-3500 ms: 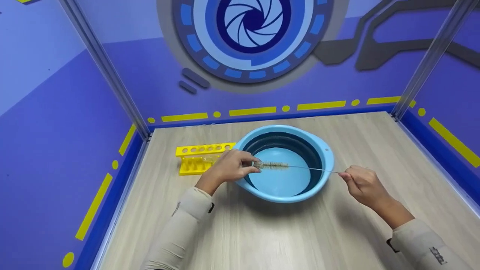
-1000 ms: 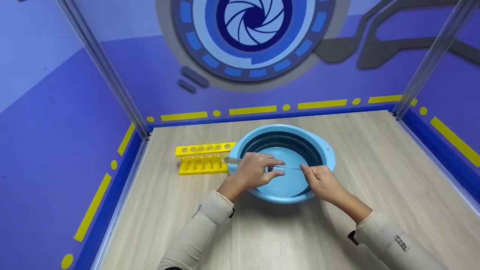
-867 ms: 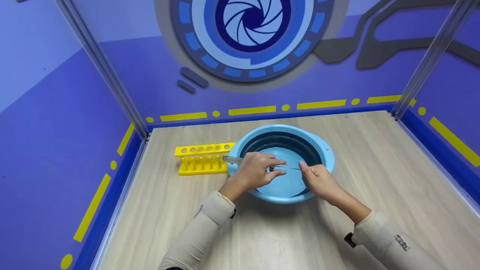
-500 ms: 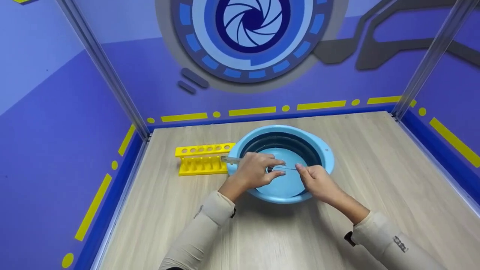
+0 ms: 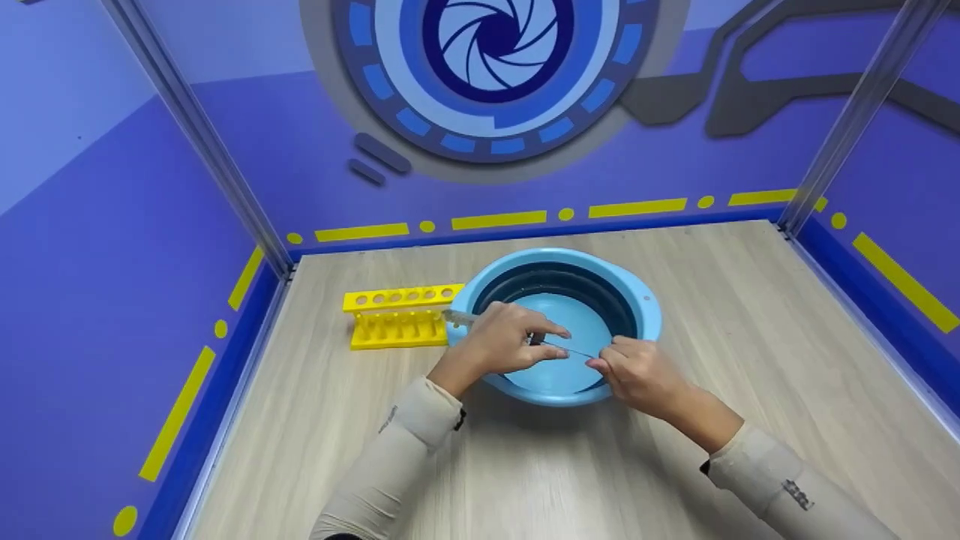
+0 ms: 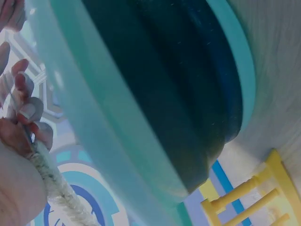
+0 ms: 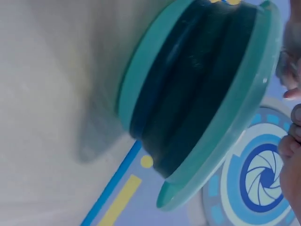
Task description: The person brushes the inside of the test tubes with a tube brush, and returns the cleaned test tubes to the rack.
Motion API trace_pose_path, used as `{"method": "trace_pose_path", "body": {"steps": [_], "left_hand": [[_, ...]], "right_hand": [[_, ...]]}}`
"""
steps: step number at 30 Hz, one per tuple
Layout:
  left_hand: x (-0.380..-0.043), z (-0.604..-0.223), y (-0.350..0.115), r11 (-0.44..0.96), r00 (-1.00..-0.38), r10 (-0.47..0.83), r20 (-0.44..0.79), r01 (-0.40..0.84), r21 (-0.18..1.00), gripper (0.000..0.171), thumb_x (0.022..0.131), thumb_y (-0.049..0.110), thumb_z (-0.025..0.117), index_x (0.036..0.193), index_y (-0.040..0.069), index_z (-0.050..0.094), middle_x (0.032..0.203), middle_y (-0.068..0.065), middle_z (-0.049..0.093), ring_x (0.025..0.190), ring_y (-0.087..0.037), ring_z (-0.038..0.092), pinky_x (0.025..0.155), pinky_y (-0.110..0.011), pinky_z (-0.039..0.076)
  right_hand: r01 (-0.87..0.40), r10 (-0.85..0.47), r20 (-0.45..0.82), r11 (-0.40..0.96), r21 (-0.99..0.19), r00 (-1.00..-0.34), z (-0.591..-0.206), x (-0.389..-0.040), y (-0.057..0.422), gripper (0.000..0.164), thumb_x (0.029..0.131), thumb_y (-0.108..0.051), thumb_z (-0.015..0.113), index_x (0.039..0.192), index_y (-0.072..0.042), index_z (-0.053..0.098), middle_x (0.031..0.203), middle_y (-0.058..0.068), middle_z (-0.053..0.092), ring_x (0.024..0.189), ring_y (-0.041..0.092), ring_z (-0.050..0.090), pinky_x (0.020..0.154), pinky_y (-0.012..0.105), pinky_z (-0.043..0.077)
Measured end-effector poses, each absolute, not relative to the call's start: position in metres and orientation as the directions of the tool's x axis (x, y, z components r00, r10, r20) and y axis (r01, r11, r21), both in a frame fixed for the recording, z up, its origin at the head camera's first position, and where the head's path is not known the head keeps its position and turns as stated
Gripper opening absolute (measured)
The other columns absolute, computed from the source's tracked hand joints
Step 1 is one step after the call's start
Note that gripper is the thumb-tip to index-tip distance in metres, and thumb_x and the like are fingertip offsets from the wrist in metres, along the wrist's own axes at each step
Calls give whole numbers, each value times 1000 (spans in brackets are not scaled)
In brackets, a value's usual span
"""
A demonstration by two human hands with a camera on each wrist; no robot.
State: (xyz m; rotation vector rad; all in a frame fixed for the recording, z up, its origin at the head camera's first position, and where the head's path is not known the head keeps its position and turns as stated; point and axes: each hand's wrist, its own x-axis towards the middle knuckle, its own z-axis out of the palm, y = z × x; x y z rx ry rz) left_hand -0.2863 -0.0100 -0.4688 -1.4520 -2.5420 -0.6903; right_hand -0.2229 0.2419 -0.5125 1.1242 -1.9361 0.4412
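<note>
My left hand point(image 5: 506, 337) holds a clear test tube point(image 5: 459, 318) over the blue basin point(image 5: 649, 324), the tube's end sticking out leftward past the wrist. Bristles of a test tube brush show inside the tube point(image 6: 59, 190) in the left wrist view. From between the left fingers the brush's thin wire handle point(image 5: 576, 351) runs to the right. My right hand point(image 5: 641, 375) grips that wire with curled fingers, above the basin's right part. The left palm hides the tube's middle. In the right wrist view the fingers point(image 7: 294, 132) show only at the edge.
A yellow test tube rack point(image 5: 405, 304) stands left of the basin, close against its rim. The basin sits on a wood-grain table point(image 5: 525, 480). Blue printed walls point(image 5: 247, 150) with metal corner posts enclose the back and sides.
The right hand has come left from beyond the basin, and the bristles, earlier outside the tube, are inside it. In the last half second the right hand has turned and dipped slightly.
</note>
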Motion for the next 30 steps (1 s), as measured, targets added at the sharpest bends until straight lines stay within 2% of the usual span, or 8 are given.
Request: {"method": "trace_pose_path", "body": {"steps": [5,8,14,22,30], "left_hand": [[-287,-461,-13,421,-522,814,256,833,358,41,100,59,68,127,30,80,65,5,61,54,-7,45,52,-18,31],[-288,-458,-15,424,-531,815,230,819,386,41,99,59,69,126,30,81,62,6,55,52,-8,44,51,-18,30],[-293,-460,-19,427,-553,805,216,792,437,40,99,55,72,123,25,82,60,4,53,51,-8,43,52,-19,30],[-299,-465,-31,440,-576,792,203,769,464,37,99,52,73,122,25,83,60,4,55,52,-8,46,53,-19,33],[-297,-469,-49,467,-620,764,180,724,508,38,97,53,75,122,24,83,57,5,53,47,-9,40,50,-21,30]], "right_hand": [[-830,-590,800,498,251,-112,-512,-231,248,51,114,-35,49,70,-9,58,56,-1,45,51,10,42,50,17,39],[-816,-612,788,488,311,-65,-509,-234,251,53,114,-35,49,68,-10,55,56,-1,45,51,11,41,49,17,37],[-806,-633,771,490,332,-68,-503,-237,252,55,114,-37,47,66,-11,53,54,-1,45,50,11,40,49,17,37],[-811,-638,767,481,332,-64,-503,-233,258,57,115,-38,47,65,-11,49,52,-2,40,50,11,36,48,18,33],[-796,-670,737,493,352,-89,-502,-227,273,55,114,-38,49,67,-11,50,54,-2,41,51,10,36,46,16,34]]}}
